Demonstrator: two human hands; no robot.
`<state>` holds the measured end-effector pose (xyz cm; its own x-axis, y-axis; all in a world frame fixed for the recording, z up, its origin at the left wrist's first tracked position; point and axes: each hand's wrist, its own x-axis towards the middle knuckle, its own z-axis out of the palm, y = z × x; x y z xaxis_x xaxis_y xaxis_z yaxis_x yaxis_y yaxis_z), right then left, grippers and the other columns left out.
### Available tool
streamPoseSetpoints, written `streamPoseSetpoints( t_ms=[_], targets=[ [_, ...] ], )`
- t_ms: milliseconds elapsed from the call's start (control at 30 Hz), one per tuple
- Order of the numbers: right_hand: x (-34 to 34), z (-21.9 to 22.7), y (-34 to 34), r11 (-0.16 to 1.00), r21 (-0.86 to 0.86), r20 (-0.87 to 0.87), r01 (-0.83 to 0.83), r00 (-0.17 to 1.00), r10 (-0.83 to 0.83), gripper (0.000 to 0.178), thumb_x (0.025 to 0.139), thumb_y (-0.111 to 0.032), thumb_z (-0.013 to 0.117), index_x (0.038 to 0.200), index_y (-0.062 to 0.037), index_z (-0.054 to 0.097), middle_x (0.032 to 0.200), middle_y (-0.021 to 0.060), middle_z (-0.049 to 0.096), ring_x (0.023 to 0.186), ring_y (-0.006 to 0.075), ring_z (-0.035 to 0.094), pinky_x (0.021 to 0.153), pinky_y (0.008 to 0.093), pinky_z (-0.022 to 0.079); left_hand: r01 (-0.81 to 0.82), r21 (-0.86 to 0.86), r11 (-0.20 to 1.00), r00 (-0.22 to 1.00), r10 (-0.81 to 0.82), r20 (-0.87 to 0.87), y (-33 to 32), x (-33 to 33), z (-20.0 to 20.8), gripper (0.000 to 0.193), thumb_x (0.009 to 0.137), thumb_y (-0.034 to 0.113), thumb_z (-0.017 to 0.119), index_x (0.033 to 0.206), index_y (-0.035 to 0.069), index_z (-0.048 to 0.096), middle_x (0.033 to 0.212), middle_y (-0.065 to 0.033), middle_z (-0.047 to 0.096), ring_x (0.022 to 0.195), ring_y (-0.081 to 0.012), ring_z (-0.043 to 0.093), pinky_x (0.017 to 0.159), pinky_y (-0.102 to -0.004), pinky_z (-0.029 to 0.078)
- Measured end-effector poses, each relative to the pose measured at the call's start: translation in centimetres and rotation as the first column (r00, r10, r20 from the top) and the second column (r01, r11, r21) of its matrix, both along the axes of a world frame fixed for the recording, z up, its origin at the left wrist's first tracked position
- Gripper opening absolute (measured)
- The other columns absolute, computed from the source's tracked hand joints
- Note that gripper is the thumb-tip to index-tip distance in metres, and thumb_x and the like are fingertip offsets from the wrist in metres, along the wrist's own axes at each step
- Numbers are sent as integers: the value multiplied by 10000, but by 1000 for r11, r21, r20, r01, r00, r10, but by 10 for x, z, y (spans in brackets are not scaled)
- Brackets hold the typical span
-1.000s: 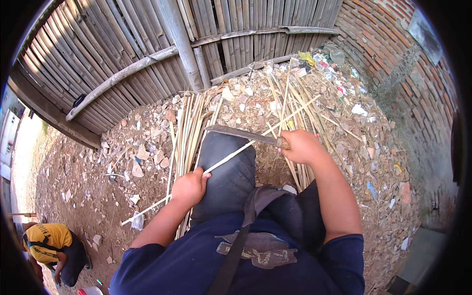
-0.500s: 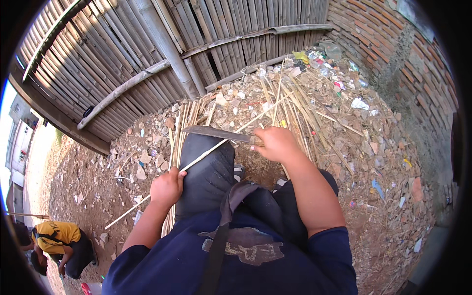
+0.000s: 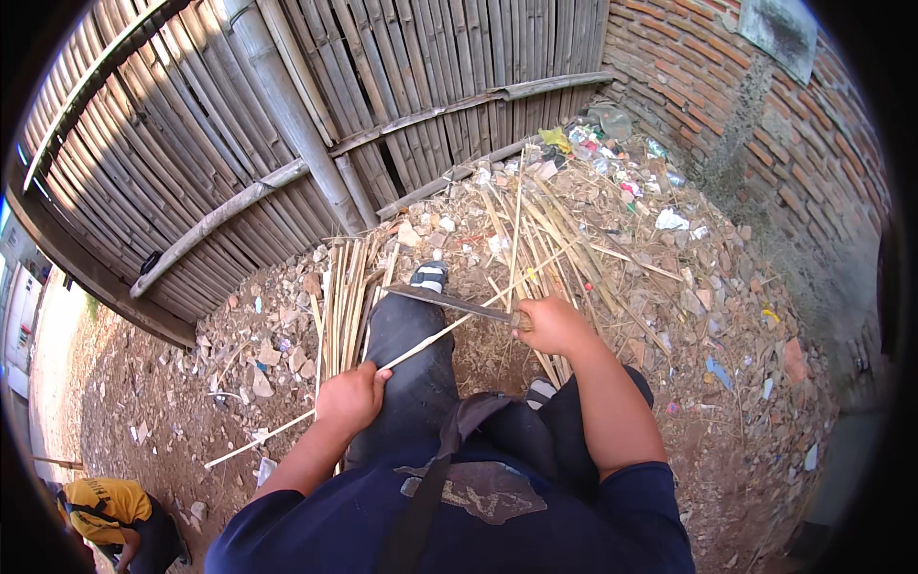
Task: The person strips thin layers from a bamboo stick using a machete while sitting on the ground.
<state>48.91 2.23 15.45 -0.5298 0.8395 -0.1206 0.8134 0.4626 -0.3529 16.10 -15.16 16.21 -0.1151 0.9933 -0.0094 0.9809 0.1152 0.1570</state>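
My left hand (image 3: 352, 397) is closed around a thin pale bamboo strip (image 3: 419, 349), which slants from the lower left across my left knee to the upper right. In my closed right hand (image 3: 555, 327) is the handle of a machete (image 3: 432, 298). Its long dark blade points left over the knee and crosses the strip, beyond the left hand. Whether the blade's edge bites into the strip I cannot tell. My fingers hide most of the handle.
Bundles of split bamboo strips (image 3: 341, 297) lie left of my knee, with more strips (image 3: 550, 225) ahead. Rubble and litter cover the ground. A bamboo fence (image 3: 220, 115) and a brick wall (image 3: 813, 143) meet ahead. A person in yellow (image 3: 110, 507) bends down at lower left.
The view has shifted, so the fence and ground sit differently. Both hands appear lower and slightly farther right, still holding the strip and the machete. My left foot now shows beyond the knee.
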Motion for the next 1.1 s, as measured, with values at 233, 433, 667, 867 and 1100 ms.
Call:
streamPoseSetpoints(
  t_ms=[233, 433, 667, 867, 1100],
  targets=[
    [-17, 17, 9, 999, 34, 71, -2, 997, 0, 300, 823, -312, 771, 1022, -99, 702, 883, 177, 722, 909, 388, 704, 802, 504, 550, -11, -14, 1000, 996, 12, 87, -2, -12, -18, 392, 1052, 423, 510, 906, 68, 587, 742, -212, 696, 696, -445, 691, 650, -560, 546],
    [-40, 27, 8, 999, 50, 97, 11, 995, -16, 316, 827, -343, 786, 1018, -105, 708, 906, 209, 717, 918, 418, 697, 783, 521, 546, -50, 64, 997, 994, 44, 100, -8, -17, -26, 362, 1042, 400, 542, 895, 71, 571, 699, -211, 672, 653, -453, 673, 604, -569, 531],
    [-30, -9, 18, 978, 37, -72, 203, 977, -200, 298, 805, -279, 764, 1039, -101, 718, 893, 202, 722, 889, 406, 706, 789, 506, 559, -3, 38, 999, 1000, 3, 13, -4, -18, -26, 366, 1040, 398, 550, 880, 69, 555, 679, -215, 652, 642, -455, 666, 592, -569, 522],
    [-21, -22, 24, 983, -46, -73, 179, 981, -182, 269, 803, -239, 720, 1022, -82, 722, 903, 201, 728, 913, 396, 706, 818, 490, 560, 38, 23, 999, 998, -39, 41, -2, -25, -36, 372, 1044, 411, 540, 909, 65, 540, 741, -213, 674, 694, -464, 675, 627, -576, 526],
    [-40, -14, 7, 986, -56, 4, 156, 988, -156, 371, 798, -251, 733, 1137, -102, 731, 975, 197, 745, 949, 393, 712, 852, 461, 569, -32, -15, 999, 999, 33, 8, -7, -25, -36, 351, 1048, 393, 542, 913, 69, 537, 721, -225, 673, 685, -460, 675, 621, -577, 520]
  ],
)
